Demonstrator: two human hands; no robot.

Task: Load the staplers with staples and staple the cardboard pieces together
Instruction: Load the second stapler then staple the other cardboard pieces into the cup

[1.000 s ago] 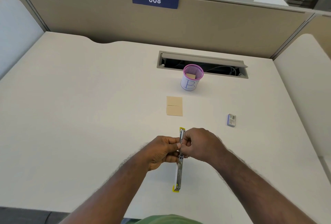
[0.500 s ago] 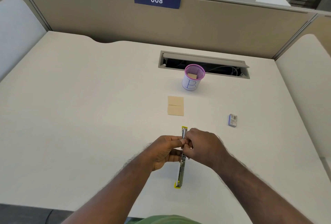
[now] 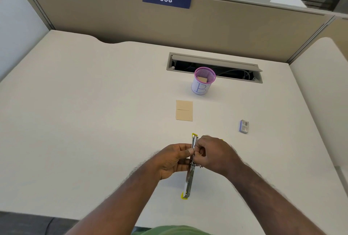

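Stapler point(image 3: 190, 178) is lying opened flat between my hands, and I'm gripping it with the left hand point(image 3: 173, 161); right hand point(image 3: 216, 154) is pinching at its channel, seemingly seating staples; I'm keeping them square; cardboard point(image 3: 184, 110) is waiting beyond.

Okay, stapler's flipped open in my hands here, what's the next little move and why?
Probably seat the staples in the rail, then close it. The stapler lies opened out flat, your left hand grips its middle and your right hand pinches at the rail. The cardboard pieces wait unstapled beyond it.
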